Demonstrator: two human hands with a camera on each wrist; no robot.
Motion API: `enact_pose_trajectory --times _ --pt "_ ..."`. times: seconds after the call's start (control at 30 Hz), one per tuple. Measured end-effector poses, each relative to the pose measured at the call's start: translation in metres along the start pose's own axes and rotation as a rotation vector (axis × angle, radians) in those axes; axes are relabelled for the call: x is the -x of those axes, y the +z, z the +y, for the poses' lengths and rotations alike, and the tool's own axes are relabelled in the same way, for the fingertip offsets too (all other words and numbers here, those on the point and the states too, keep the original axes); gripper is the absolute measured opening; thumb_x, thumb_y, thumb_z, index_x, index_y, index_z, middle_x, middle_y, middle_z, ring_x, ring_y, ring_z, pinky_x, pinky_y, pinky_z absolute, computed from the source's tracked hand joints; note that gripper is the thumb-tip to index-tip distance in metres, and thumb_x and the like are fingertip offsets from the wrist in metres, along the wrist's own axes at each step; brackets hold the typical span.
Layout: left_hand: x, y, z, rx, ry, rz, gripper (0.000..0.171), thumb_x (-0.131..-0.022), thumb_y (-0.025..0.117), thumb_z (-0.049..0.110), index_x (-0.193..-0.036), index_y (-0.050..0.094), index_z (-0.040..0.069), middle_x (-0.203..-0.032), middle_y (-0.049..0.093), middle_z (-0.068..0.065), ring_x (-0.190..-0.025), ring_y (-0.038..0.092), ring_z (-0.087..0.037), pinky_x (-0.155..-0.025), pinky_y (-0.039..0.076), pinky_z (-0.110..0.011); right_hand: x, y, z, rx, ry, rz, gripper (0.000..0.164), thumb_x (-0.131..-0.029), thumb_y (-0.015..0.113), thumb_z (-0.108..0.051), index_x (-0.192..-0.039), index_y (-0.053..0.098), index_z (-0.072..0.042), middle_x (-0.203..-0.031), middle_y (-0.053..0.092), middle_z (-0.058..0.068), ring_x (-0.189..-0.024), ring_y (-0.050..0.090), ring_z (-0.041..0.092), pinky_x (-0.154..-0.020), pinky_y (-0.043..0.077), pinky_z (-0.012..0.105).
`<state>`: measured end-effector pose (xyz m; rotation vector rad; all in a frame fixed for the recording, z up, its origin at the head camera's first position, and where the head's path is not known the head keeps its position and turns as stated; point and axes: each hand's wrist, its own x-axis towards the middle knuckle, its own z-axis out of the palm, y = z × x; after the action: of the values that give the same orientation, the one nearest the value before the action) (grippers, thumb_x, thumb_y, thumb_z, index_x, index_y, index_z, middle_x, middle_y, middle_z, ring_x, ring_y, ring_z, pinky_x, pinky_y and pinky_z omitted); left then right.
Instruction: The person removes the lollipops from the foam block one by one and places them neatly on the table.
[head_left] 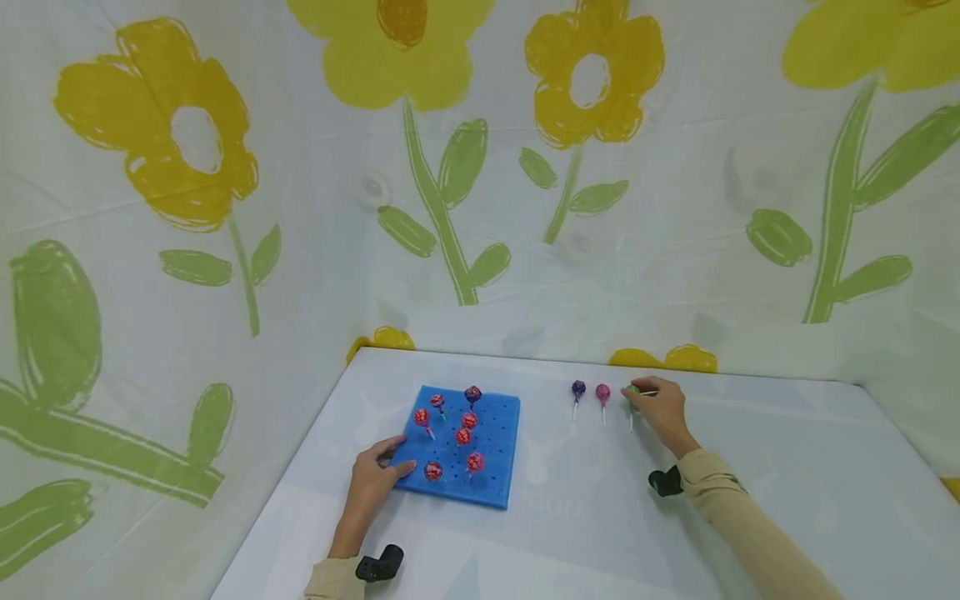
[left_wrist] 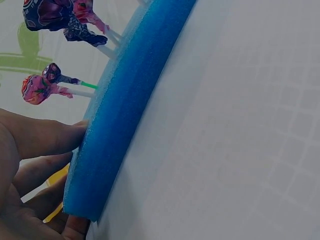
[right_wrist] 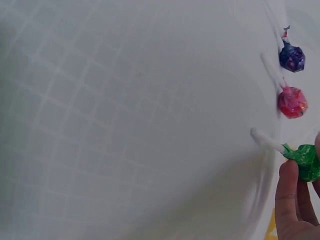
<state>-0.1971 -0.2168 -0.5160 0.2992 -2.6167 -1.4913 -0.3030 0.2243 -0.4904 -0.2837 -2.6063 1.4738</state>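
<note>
At the left edge of a blue foam board (head_left: 495,487) is my left hand (head_left: 372,477), its thumb on the top face and fingers along the side. Several red-wrapped lollipops (head_left: 463,436) and a dark purple lollipop (head_left: 472,395) stand with their sticks in the board's holes. My right hand (head_left: 663,410) pinches the wrapped head of a green lollipop (right_wrist: 307,162); its white stick points away from the fingers in the right wrist view. To the left of that hand lie a pink lollipop (head_left: 603,391) and a purple lollipop (head_left: 578,388), side by side on the table.
The white table (head_left: 577,533) meets a fabric wall (head_left: 675,275) printed with yellow flowers at its back edge. Black wrist devices are strapped at the left wrist (head_left: 380,564) and the right wrist (head_left: 665,481).
</note>
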Motion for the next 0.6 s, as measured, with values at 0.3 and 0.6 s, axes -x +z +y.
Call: enact_pose_trajectory --times 0.3,0.6 --pt "0.000 0.000 -0.001 0.015 -0.009 0.000 0.045 -0.082 0.072 0.009 -0.125 0.060 0.001 -0.124 0.058 -0.021 -0.112 0.052 -0.033 -0.091 0.046 -0.048 -0.010 0.007 0.012 0.096 -0.085 0.026 0.031 -0.086 0.067 -0.005 -0.112 0.062 0.010 -0.104 0.062 0.026 -0.096 0.057 0.036 -0.082 0.052 0.044" --pt "0.001 0.001 0.002 0.009 -0.006 0.000 0.045 -0.083 0.072 0.009 -0.125 0.060 0.001 -0.125 0.057 -0.021 -0.115 0.051 -0.035 -0.093 0.045 -0.049 -0.009 0.009 0.007 0.161 -0.088 0.011 0.032 -0.084 0.066 0.001 -0.115 0.060 0.009 -0.106 0.060 0.027 -0.095 0.057 0.038 -0.085 0.050 0.048"
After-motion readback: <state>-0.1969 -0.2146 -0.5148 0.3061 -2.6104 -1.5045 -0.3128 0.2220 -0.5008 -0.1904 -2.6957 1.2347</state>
